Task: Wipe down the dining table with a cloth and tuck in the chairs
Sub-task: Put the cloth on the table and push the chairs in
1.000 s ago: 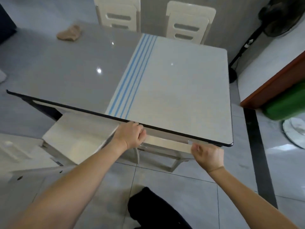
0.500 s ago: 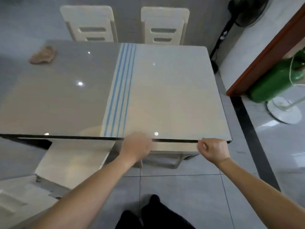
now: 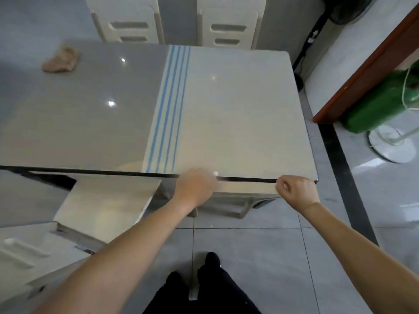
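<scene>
The dining table (image 3: 238,114) has a glossy top, grey on the left and cream on the right, with blue stripes between. A crumpled tan cloth (image 3: 60,62) lies on its far left part. At the near edge, a cream chair (image 3: 246,189) sits pushed under the table, only its backrest top showing. My left hand (image 3: 196,189) grips the left end of that backrest. My right hand (image 3: 297,192) is curled round its right end. A second cream chair (image 3: 104,202) stands pulled out to the left, angled away from the table.
Two cream chairs (image 3: 129,26) (image 3: 229,26) stand at the table's far side. A black fan stand (image 3: 317,35) is at the back right. A green container (image 3: 381,105) and a white fan base (image 3: 392,143) are on the floor to the right.
The chair I hold has slid further under the table, and both hands have moved forward to the table's near edge. My view has swung to face the table squarely.
</scene>
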`<action>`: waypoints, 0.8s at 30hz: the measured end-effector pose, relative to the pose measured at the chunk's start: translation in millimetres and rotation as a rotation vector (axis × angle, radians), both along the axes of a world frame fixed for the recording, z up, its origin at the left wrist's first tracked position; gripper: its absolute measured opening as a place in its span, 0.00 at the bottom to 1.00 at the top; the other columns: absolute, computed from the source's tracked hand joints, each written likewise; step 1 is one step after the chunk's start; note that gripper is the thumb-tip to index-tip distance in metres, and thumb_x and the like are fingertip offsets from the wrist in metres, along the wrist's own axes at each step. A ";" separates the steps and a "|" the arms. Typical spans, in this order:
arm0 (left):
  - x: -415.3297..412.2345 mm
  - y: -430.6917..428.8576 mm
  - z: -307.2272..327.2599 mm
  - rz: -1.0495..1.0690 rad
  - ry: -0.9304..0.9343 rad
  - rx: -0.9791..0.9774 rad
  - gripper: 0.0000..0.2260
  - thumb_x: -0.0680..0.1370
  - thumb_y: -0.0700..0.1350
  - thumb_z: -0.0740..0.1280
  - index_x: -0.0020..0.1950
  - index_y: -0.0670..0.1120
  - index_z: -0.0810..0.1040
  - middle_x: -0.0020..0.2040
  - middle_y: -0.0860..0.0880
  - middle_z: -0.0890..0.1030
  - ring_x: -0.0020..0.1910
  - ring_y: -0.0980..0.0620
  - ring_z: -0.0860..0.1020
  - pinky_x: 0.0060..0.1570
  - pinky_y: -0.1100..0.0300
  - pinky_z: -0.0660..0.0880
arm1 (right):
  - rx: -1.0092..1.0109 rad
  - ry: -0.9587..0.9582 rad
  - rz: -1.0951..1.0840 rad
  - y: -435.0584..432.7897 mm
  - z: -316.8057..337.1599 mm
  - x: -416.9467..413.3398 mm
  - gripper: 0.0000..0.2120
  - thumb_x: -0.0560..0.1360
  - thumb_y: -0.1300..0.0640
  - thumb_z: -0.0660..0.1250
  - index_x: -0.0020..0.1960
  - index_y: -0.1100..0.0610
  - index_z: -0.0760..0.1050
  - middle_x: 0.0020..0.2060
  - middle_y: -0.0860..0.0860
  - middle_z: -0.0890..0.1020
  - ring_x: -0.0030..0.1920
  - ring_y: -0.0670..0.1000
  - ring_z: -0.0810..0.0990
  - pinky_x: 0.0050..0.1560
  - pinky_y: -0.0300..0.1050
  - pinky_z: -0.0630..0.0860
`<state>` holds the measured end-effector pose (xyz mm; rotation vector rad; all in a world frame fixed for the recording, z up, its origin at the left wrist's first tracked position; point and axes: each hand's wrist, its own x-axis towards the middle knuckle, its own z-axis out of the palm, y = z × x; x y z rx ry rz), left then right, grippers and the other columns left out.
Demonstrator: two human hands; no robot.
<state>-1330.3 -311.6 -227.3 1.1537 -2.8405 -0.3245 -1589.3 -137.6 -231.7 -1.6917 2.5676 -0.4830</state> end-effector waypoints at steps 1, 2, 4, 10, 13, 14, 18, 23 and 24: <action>0.8 1.3 1.5 0.011 0.005 0.023 0.18 0.80 0.54 0.52 0.42 0.45 0.75 0.40 0.48 0.79 0.41 0.47 0.75 0.34 0.57 0.65 | 0.034 -0.035 -0.012 0.8 2.9 2.3 0.20 0.71 0.47 0.53 0.31 0.58 0.75 0.23 0.51 0.74 0.26 0.55 0.73 0.25 0.38 0.61; 1.6 2.0 3.7 0.020 0.005 0.056 0.18 0.80 0.54 0.52 0.43 0.45 0.76 0.42 0.48 0.79 0.42 0.47 0.75 0.36 0.56 0.68 | 0.044 -0.064 -0.024 1.4 6.2 6.1 0.21 0.72 0.47 0.52 0.34 0.58 0.76 0.26 0.51 0.76 0.28 0.55 0.75 0.26 0.41 0.66; 7.7 3.1 7.3 0.029 0.005 0.126 0.19 0.81 0.53 0.51 0.46 0.44 0.76 0.44 0.47 0.80 0.45 0.46 0.77 0.42 0.53 0.72 | -0.031 -0.056 -0.017 4.1 15.9 21.1 0.20 0.75 0.49 0.54 0.42 0.60 0.81 0.33 0.53 0.82 0.35 0.56 0.80 0.32 0.46 0.75; 72.5 32.8 17.8 0.064 0.460 0.196 0.09 0.81 0.45 0.59 0.56 0.45 0.77 0.50 0.50 0.79 0.51 0.52 0.75 0.51 0.59 0.71 | -0.293 -0.295 0.116 19.7 16.7 111.2 0.14 0.78 0.56 0.61 0.57 0.61 0.79 0.48 0.51 0.81 0.51 0.49 0.77 0.49 0.44 0.77; 117.8 63.8 14.9 0.273 0.573 0.249 0.08 0.80 0.45 0.61 0.57 0.46 0.76 0.48 0.56 0.76 0.48 0.59 0.74 0.47 0.66 0.68 | -0.214 -0.490 0.107 18.1 -1.0 155.2 0.09 0.77 0.61 0.67 0.56 0.57 0.79 0.46 0.48 0.81 0.48 0.46 0.78 0.48 0.43 0.77; 134.4 75.0 9.2 0.339 0.579 0.258 0.09 0.80 0.46 0.61 0.56 0.47 0.76 0.48 0.57 0.76 0.48 0.60 0.74 0.48 0.66 0.69 | -0.186 -0.554 0.110 15.4 -6.9 168.5 0.08 0.76 0.63 0.67 0.55 0.57 0.79 0.46 0.48 0.81 0.48 0.46 0.79 0.49 0.41 0.76; 198.7 123.3 -8.3 0.651 0.677 0.379 0.06 0.78 0.50 0.61 0.52 0.53 0.75 0.47 0.55 0.78 0.45 0.62 0.75 0.45 0.68 0.71 | -0.056 -0.741 0.180 -2.2 -17.5 220.5 0.06 0.77 0.63 0.66 0.51 0.56 0.80 0.45 0.48 0.82 0.46 0.43 0.80 0.48 0.39 0.76; 275.8 169.0 -4.2 0.987 0.759 0.315 0.05 0.79 0.44 0.64 0.49 0.54 0.77 0.45 0.55 0.80 0.43 0.59 0.76 0.41 0.69 0.71 | 0.046 -0.799 0.411 -37.1 -9.8 298.5 0.06 0.76 0.64 0.67 0.49 0.55 0.80 0.41 0.45 0.82 0.45 0.40 0.79 0.44 0.27 0.72; 292.7 172.3 -2.1 1.015 0.755 0.281 0.05 0.79 0.45 0.64 0.49 0.54 0.77 0.46 0.56 0.80 0.44 0.58 0.77 0.42 0.68 0.71 | 0.057 -0.811 0.453 -44.8 -5.7 317.0 0.06 0.76 0.64 0.67 0.48 0.55 0.80 0.41 0.45 0.83 0.44 0.39 0.79 0.44 0.27 0.71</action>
